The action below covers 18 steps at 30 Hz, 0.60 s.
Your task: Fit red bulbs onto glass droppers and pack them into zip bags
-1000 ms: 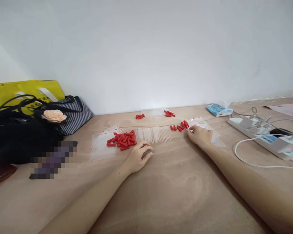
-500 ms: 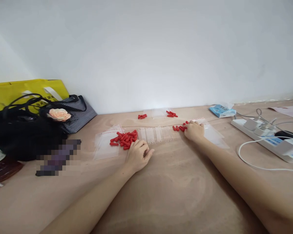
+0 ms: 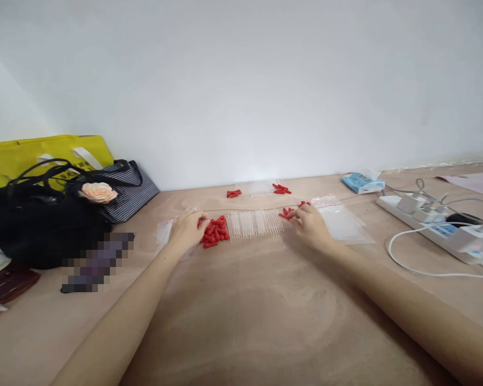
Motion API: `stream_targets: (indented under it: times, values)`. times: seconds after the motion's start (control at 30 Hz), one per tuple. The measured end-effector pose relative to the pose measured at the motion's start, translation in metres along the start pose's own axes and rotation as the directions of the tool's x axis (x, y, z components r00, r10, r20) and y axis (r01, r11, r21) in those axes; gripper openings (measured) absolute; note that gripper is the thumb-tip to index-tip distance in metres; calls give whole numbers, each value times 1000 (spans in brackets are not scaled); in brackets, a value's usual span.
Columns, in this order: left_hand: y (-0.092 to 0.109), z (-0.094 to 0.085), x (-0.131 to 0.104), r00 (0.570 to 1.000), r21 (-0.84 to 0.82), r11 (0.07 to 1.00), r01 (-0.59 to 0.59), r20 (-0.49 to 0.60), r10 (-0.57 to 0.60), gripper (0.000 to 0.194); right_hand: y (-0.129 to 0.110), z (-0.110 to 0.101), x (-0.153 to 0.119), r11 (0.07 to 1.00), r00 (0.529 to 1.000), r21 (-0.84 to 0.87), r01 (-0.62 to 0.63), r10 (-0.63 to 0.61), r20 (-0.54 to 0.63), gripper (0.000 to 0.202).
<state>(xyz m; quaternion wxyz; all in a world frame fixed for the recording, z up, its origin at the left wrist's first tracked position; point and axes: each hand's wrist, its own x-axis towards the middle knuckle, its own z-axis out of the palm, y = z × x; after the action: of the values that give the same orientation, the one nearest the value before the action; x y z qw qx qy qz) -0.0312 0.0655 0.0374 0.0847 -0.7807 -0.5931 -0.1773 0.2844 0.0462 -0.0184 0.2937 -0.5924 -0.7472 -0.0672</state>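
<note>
My left hand (image 3: 188,230) curves around the left side of a pile of small red club-shaped pieces (image 3: 216,231). Its fingers are bent and the thumb stands apart; it rests over clear zip bags (image 3: 163,231). My right hand (image 3: 310,224) cups a smaller cluster of red pieces (image 3: 286,213), fingertips touching them, fingers bent and partly hidden. I see nothing lifted in either hand. Between the hands lies a row of thin whitish sticks (image 3: 255,223). More clear zip bags (image 3: 341,222) lie right of my right hand.
By the wall are two red clusters, left (image 3: 234,193) and right (image 3: 282,188), with a bag of sticks (image 3: 261,187) between. A blue tissue pack (image 3: 363,183) and a white power strip (image 3: 426,225) with cables stand right. Bags (image 3: 132,187) and a pixelated object (image 3: 99,262) occupy the left.
My left hand has moved from the pile's near right side to its left side, and the pile looks more compact. My right hand has shifted slightly left and nearer, with red pieces drawn leftward.
</note>
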Motion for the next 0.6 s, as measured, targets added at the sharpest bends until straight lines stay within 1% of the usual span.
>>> stream_targets:
  times: [0.07, 0.13, 0.23, 0.3, 0.37, 0.47, 0.53, 0.6]
  values:
    - [-4, 1, 1, 999, -11, 1000, -30, -20, 29, 14, -13, 1, -13, 970, 983, 169, 177, -182, 11, 18]
    - [4, 5, -3, 994, -36, 993, -108, -28, 107, 15, -24, 1, -24, 919, 952, 278, 279, -303, 46, 18]
    - [24, 13, -12, 972, -76, 969, -236, -28, 234, 14, -34, 0, -35, 881, 914, 342, 327, -386, 121, 22]
    - [36, 20, -16, 969, -73, 967, -245, -48, 242, 12, -35, -3, -37, 880, 903, 345, 327, -398, 160, 22]
    - [43, 25, -16, 982, -47, 982, -182, -62, 179, 13, -35, -4, -38, 886, 907, 343, 312, -385, 171, 21]
    - [48, 31, -5, 999, 9, 1000, -26, -37, 27, 14, -36, -4, -38, 898, 923, 340, 278, -348, 165, 22]
    - [51, 34, 6, 997, 47, 996, 73, -7, -73, 17, -37, -2, -38, 908, 932, 330, 257, -323, 162, 23]
    - [54, 38, 17, 988, 82, 986, 147, 33, -151, 22, -38, 1, -39, 913, 938, 327, 243, -308, 161, 24]
